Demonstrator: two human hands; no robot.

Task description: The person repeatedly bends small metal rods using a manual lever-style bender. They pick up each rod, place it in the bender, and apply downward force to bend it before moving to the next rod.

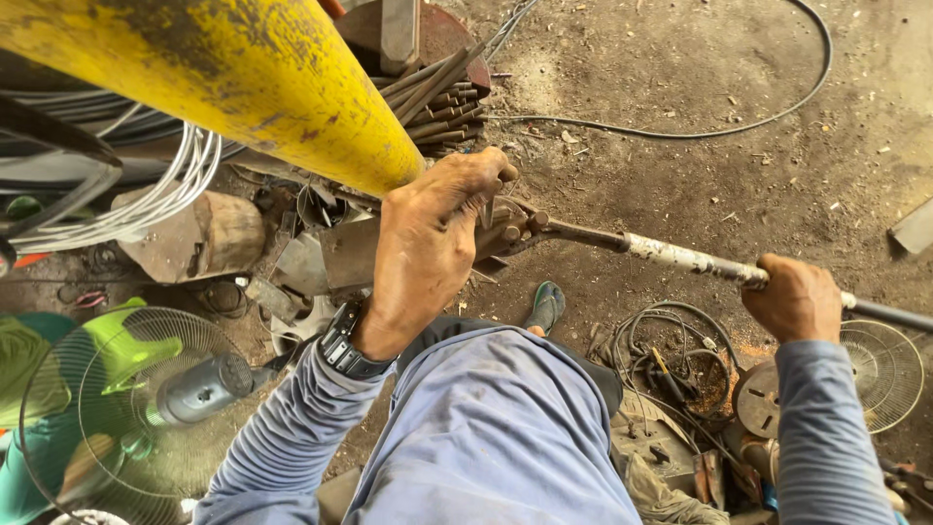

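Note:
My left hand [432, 238] is closed over the jaw end of a metal bending tool [515, 228] and seems to pinch a thin rod there. My right hand [795, 297] grips the tool's long lever handle [680, 257], a pipe with flaking white paint that runs to the right. A thick yellow pipe [243, 73] slants down from the upper left and ends just beside my left hand. I wear long grey sleeves and a black wristwatch [342, 348] on the left wrist.
A bundle of rusty rods [442, 97] lies behind the tool. A green fan with a wire guard [126, 399] stands at lower left, another fan guard [889, 369] at right. Coiled wires [146, 199], a black cable [680, 131], scrap metal and my sandalled foot [546, 306] cover the dirt floor.

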